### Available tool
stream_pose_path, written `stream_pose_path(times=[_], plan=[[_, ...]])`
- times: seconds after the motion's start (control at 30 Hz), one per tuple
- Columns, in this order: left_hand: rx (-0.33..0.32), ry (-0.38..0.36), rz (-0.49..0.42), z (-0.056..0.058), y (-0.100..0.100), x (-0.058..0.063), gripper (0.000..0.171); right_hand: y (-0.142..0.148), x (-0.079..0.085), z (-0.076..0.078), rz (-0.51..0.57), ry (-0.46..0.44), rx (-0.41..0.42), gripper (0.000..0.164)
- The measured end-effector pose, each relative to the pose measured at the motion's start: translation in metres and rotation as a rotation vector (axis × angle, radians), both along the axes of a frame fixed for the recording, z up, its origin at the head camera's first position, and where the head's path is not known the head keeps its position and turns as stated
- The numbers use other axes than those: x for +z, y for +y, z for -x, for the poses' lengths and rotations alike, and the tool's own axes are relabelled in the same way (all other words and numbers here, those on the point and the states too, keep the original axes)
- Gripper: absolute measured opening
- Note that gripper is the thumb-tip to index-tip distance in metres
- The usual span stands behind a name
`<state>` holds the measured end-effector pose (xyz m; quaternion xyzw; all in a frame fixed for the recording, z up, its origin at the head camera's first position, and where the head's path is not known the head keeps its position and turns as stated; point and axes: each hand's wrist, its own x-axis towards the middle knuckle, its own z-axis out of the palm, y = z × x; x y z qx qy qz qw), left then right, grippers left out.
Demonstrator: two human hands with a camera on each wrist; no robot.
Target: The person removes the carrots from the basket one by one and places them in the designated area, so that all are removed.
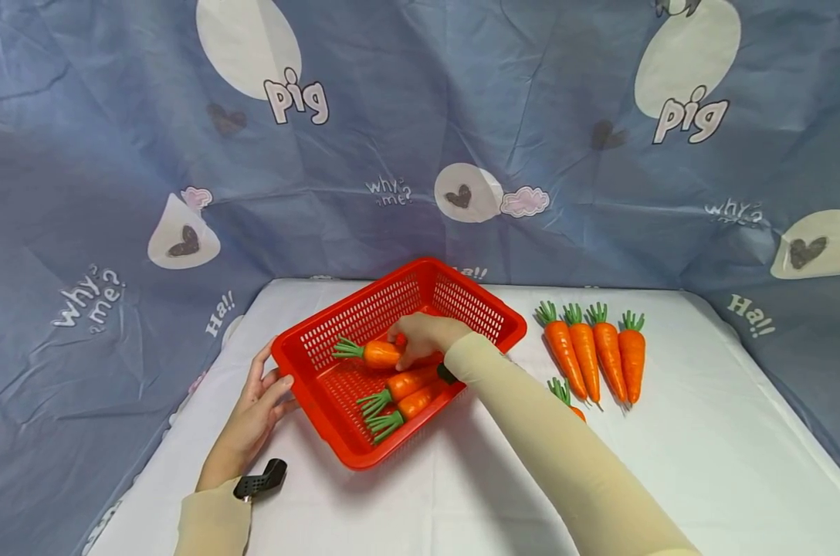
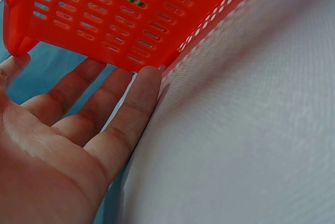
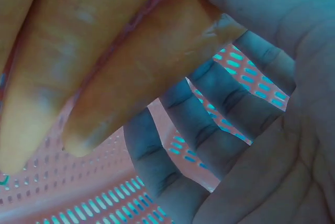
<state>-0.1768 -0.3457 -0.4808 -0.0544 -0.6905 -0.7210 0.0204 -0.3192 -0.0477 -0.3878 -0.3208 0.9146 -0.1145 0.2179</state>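
Observation:
My left hand (image 1: 249, 417) holds the near-left corner of a red perforated basket (image 1: 337, 448), thumb at the rim. In the left wrist view, its long fingers (image 2: 123, 124) reach along the outside wall of the basket (image 2: 99, 20). Inside the basket, my right hand (image 1: 427, 337) grips an orange carrot (image 1: 381, 355) with green stalks pointing left, its other end hidden under the hand. Two more carrots (image 1: 409, 382) lie side by side nearer the front wall. In the right wrist view, carrot bodies (image 3: 68, 41) loom close beside the right hand (image 3: 246, 145).
Right of the basket, several carrots (image 1: 604, 355) lie in a row on the white tablecloth (image 1: 712, 463). Another carrot (image 1: 562, 394) shows partly from behind the right sleeve (image 1: 552, 440). A blue printed curtain (image 1: 364, 139) hangs behind the table.

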Motion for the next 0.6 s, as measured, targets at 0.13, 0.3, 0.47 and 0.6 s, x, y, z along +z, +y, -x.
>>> stream_pose_path(times=[0.13,0.3,0.47,0.6], plan=[[0.001,0.000,0.000,0.000,0.000,0.001,0.069,0.000,0.005,-0.001,0.016,0.000,0.009,0.052],[-0.002,0.010,-0.003,-0.001,0.000,0.001,0.068,0.000,0.009,-0.002,0.027,0.003,0.013,0.054],[0.000,0.008,0.001,-0.001,0.000,0.000,0.068,0.000,0.015,-0.003,0.044,0.001,0.028,0.053],[0.004,0.004,0.002,0.000,0.001,0.000,0.068,0.001,0.021,-0.004,0.069,0.000,0.046,0.053]])
